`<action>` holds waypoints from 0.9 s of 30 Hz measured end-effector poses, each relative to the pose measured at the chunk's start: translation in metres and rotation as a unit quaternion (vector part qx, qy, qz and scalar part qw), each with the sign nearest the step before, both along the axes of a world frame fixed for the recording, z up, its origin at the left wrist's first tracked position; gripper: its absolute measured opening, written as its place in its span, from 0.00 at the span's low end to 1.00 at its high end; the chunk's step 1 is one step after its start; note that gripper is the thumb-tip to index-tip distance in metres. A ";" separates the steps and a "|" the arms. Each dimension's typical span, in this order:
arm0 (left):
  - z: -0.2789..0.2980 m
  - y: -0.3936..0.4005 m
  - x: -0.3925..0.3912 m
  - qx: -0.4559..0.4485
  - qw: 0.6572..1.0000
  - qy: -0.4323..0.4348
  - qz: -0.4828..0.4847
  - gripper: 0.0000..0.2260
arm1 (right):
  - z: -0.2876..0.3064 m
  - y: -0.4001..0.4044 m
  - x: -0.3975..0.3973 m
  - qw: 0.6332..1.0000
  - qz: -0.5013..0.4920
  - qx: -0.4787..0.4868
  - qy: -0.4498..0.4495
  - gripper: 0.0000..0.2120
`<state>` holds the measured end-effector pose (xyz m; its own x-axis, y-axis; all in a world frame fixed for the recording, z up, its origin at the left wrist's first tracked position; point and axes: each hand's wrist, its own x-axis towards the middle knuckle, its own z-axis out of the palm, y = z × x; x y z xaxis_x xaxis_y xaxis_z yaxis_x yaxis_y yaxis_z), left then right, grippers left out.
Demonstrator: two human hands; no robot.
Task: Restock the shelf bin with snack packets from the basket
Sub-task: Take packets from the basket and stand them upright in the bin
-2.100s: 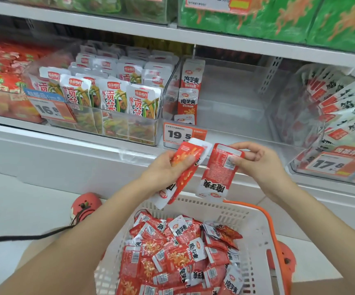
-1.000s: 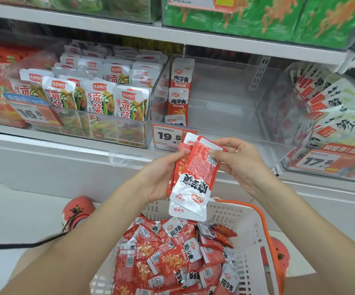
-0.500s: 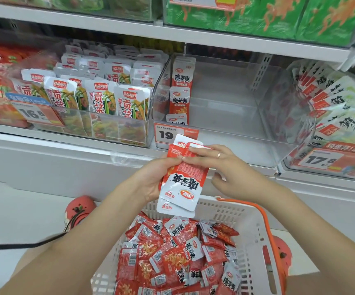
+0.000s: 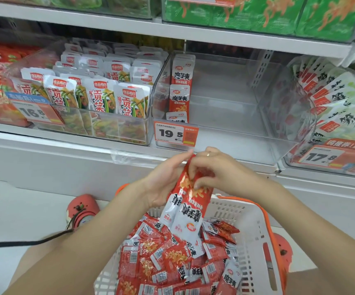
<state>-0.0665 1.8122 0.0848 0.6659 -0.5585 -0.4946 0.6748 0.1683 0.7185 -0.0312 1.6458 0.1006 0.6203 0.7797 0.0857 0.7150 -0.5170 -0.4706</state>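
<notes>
— What do the hands have?
— Head view: left hand (image 4: 163, 184) and right hand (image 4: 217, 171) both grip a small stack of red-and-white snack packets (image 4: 188, 207), held above the white basket (image 4: 255, 237).
— And the shelf bin?
— The clear bin (image 4: 236, 116) holds one row of packets (image 4: 181, 88) at its left wall; loose packets (image 4: 172, 260) fill the basket.

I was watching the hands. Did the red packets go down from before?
Yes. The red packets sank from level with the price tag toward the basket.
</notes>
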 end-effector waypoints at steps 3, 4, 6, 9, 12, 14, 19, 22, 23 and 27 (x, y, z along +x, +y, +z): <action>-0.002 0.008 -0.002 -0.049 0.998 -0.016 -0.031 0.22 | 0.000 -0.007 0.002 0.994 -0.059 0.089 -0.032 0.10; -0.003 0.007 -0.005 -0.061 0.997 -0.015 -0.048 0.20 | 0.001 -0.007 0.001 0.991 -0.073 0.109 -0.033 0.12; -0.006 0.001 -0.010 -0.048 0.997 -0.029 -0.057 0.17 | 0.005 -0.003 -0.004 0.986 -0.104 0.129 -0.019 0.21; -0.007 -0.003 -0.013 0.026 0.995 -0.094 -0.001 0.18 | 0.009 0.003 -0.010 0.971 -0.185 0.151 -0.014 0.31; -0.007 0.001 -0.010 0.037 0.992 -0.121 0.027 0.20 | 0.009 0.009 -0.012 0.971 -0.207 0.120 0.025 0.32; -0.007 0.001 -0.013 0.055 0.990 -0.127 0.017 0.21 | 0.010 0.009 -0.012 0.969 -0.215 0.081 0.087 0.31; -0.007 -0.002 -0.015 0.101 0.979 -0.165 0.056 0.24 | 0.015 0.006 -0.008 0.965 -0.194 0.081 0.158 0.16; -0.003 0.001 -0.011 0.073 0.980 -0.163 0.084 0.22 | 0.017 0.005 -0.007 0.965 -0.192 0.110 0.138 0.10; -0.001 0.004 -0.010 0.053 0.982 -0.159 0.087 0.19 | 0.017 0.003 -0.006 0.958 -0.211 0.134 0.140 0.09; 0.010 0.013 -0.004 -0.003 0.976 -0.140 0.167 0.18 | 0.022 -0.014 -0.001 0.870 -0.325 0.309 0.206 0.09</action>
<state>-0.0703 1.8256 0.0947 0.9198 -0.2904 -0.2640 0.3589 0.3502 0.8652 -0.0321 1.6322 0.1225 0.9900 0.1373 0.0309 0.0720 -0.3057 -0.9494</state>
